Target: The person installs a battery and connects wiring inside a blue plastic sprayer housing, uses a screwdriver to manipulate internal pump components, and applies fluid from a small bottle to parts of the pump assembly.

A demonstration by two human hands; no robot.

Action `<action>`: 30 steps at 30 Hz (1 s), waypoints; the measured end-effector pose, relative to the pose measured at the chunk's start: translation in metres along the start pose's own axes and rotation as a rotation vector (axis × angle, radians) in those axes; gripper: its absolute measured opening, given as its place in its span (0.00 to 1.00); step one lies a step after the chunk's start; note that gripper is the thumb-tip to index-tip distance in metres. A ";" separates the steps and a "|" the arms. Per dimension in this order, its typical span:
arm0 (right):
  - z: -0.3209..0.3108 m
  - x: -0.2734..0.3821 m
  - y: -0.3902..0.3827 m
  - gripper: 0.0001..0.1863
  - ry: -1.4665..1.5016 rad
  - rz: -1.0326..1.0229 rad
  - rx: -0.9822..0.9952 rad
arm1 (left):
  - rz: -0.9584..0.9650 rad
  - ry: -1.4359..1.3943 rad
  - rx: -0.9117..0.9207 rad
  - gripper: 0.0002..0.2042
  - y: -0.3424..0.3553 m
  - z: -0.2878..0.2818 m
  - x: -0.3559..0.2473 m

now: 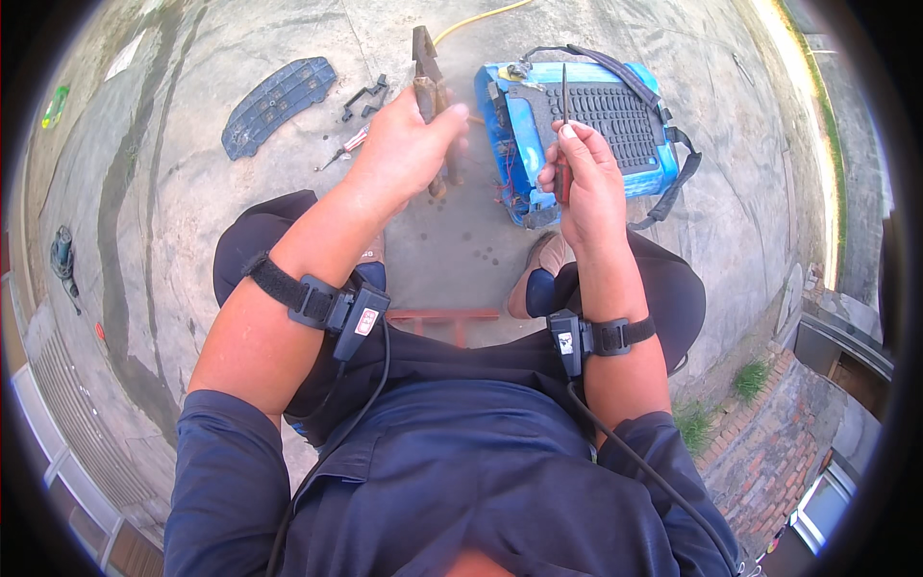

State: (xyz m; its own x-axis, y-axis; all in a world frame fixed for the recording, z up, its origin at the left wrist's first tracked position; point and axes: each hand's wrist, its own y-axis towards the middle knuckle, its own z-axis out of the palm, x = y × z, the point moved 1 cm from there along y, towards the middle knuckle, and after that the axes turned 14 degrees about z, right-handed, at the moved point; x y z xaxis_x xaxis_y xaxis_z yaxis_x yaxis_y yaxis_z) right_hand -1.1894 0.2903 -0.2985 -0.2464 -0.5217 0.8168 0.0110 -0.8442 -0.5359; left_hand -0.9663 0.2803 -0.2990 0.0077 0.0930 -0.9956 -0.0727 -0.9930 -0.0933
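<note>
My left hand (409, 139) is closed around a pair of rusty pliers (429, 72), whose jaws point away from me. The hand is slightly blurred. In my right hand (586, 178) is a screwdriver (565, 91), gripped by its red and dark handle with the thin shaft upright. Just beyond that hand a blue backpack sprayer (534, 144) lies on the ground, its black ribbed back pad (606, 120) facing up. Loose wires show at its near left end, and black shoulder straps (687, 163) curl around its right side.
A dark curved panel (279, 104) lies on the concrete at the far left. Beside it are several small black parts (365, 96) and a second screwdriver (351, 144). A yellow hose (481, 16) runs beyond the pliers. A reddish low stool (442, 315) stands between my feet.
</note>
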 end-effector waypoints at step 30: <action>-0.001 -0.001 0.001 0.11 0.013 -0.014 0.001 | 0.000 0.009 -0.012 0.23 -0.001 0.000 -0.003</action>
State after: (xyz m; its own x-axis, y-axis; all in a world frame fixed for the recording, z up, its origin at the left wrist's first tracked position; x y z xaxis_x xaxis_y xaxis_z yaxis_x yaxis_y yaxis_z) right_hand -1.1899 0.2900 -0.3005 -0.2586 -0.5082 0.8215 0.0089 -0.8517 -0.5240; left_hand -0.9665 0.2815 -0.2962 0.0162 0.0927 -0.9956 -0.0603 -0.9938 -0.0935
